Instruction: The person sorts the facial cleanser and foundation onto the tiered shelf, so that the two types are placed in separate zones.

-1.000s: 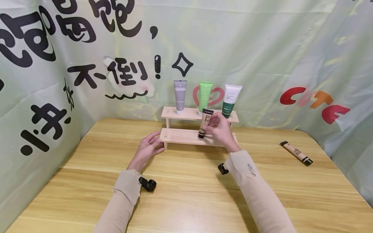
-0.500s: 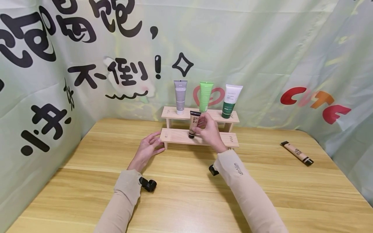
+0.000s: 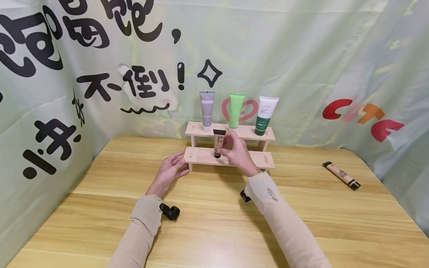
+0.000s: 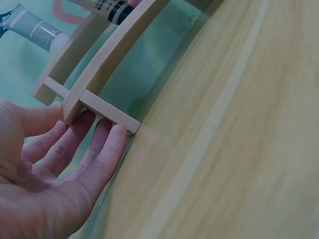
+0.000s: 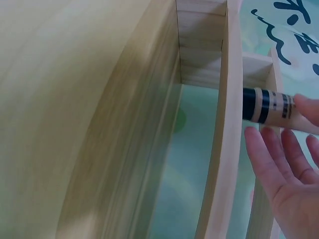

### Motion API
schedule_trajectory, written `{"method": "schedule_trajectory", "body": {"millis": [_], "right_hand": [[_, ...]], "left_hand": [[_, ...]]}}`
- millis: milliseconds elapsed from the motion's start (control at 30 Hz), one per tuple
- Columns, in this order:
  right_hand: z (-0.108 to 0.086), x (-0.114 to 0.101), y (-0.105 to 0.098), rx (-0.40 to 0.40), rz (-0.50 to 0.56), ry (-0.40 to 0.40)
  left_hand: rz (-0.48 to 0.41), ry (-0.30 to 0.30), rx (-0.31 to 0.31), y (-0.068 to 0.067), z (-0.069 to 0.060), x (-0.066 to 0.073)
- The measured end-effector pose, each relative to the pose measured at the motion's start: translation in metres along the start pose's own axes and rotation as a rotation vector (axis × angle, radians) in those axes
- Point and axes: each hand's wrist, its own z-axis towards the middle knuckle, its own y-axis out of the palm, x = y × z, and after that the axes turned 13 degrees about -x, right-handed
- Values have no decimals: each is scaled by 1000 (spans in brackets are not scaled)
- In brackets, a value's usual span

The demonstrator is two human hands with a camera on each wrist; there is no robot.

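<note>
A beige squeeze tube with a black cap (image 3: 218, 143) stands upright, cap down, on the lower step of a two-tier wooden display stand (image 3: 201, 156). My right hand (image 3: 237, 150) pinches it from the right. In the right wrist view the tube's cap end (image 5: 256, 104) meets the step. My left hand (image 3: 168, 172) holds the stand's left end, thumb at the step's edge and fingers at the leg, as the left wrist view shows (image 4: 65, 164). On the upper step stand a purple-grey tube (image 3: 207, 109), a green tube (image 3: 236, 111) and a white-and-green tube (image 3: 266, 115).
A second beige tube (image 3: 341, 175) with black ends lies flat at the right of the wooden table (image 3: 207, 230). Behind the table hangs a pale green printed cloth (image 3: 288, 56), and more cloth closes in both sides.
My right hand has moved left along the lower step with the beige tube, from near the middle to left of middle. My left hand stays on the stand's end.
</note>
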Motion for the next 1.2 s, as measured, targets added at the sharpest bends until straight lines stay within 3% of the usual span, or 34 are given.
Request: {"method": "schedule_trajectory", "body": {"millis": [400,700,1067,1200], "right_hand": [[-22,7,-43,-46,90,128],[-44,17,-84,12,7,150],[-79,33,-129,49,94,205],[-91,42,-143,64,58,233]], "left_hand": [[7,7,-4,-1,-1,1],[7,12,-6,-1,0,0],[5,13,-13,-1,1,-1],[7,10,-10,0,1,-1]]}}
